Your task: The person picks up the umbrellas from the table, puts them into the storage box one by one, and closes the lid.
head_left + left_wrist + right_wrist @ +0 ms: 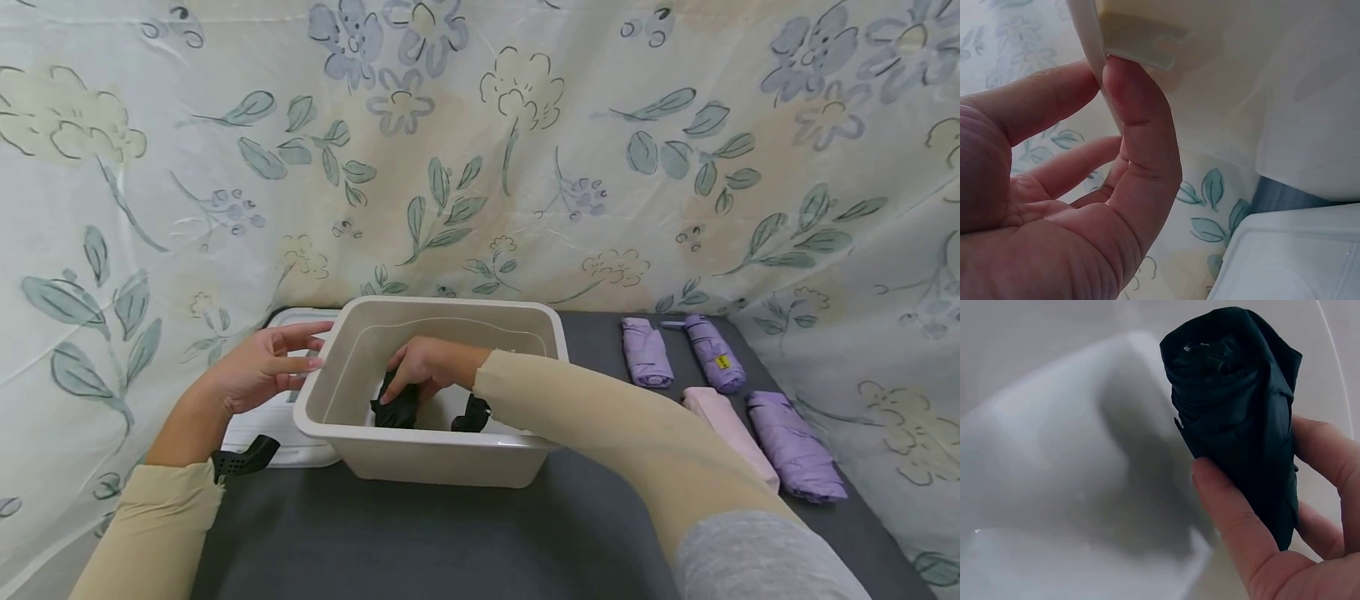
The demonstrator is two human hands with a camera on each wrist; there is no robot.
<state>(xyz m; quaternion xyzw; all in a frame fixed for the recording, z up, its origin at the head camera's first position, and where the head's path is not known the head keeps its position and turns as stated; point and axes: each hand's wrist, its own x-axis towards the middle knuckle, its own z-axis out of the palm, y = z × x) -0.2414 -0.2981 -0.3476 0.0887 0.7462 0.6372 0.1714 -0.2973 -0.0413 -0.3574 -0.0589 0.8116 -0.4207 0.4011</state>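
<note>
A beige plastic bin (450, 457) stands on the dark table. Inside it, my right hand (433, 365) grips a dark folded umbrella (397, 410). Up close in the right wrist view, that umbrella (1235, 419) is a tightly rolled, dark teal bundle between thumb and fingers, over the pale bin floor (1054, 475). At the bin's left side my left hand (262, 367) pinches the rim (313, 392). The left wrist view has the thumb and a bent finger (1147, 144) meeting at the rim's edge, either side of it.
A white lid (300, 454) lies left of the bin, partly behind it. To the right are purple folded umbrellas (647, 354) (716, 354) (795, 446) and a pink one (731, 433). Floral cloth (525, 167) hangs behind the table (420, 542).
</note>
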